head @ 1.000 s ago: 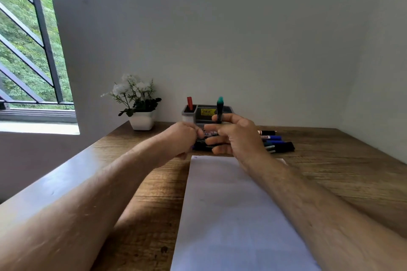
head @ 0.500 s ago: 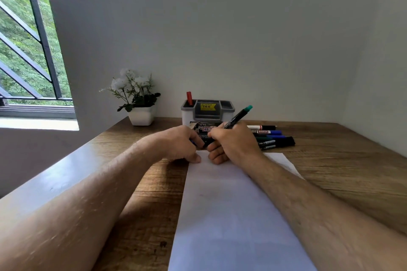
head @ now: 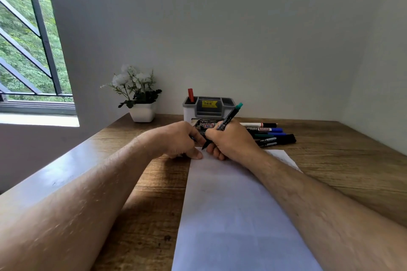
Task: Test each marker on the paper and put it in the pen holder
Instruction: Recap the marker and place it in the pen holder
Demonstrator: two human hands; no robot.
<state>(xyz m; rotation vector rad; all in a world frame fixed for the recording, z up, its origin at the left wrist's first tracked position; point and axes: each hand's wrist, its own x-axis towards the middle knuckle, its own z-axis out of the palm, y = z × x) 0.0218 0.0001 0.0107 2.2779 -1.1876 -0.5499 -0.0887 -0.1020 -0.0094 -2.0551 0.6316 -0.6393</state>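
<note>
My right hand [head: 231,141] grips a black marker with a green end [head: 229,116], tilted, its tip touching the top left corner of the white paper [head: 231,204]. Resting on that paper corner, my left hand [head: 180,141] is closed around a small dark piece, likely the cap, mostly hidden. The grey and white pen holder [head: 208,109] stands behind the hands against the wall, with a red marker [head: 190,95] upright in its left compartment. Several more markers [head: 271,135] lie in a pile to the right of my right hand.
A white pot with white flowers [head: 141,103] sits at the back left of the wooden table [head: 352,160]. A small printed box [head: 206,125] lies in front of the holder. A window with bars is at the far left.
My right hand came down from holding the marker upright to pressing its tip on the paper. My left hand lowered onto the paper's corner.
</note>
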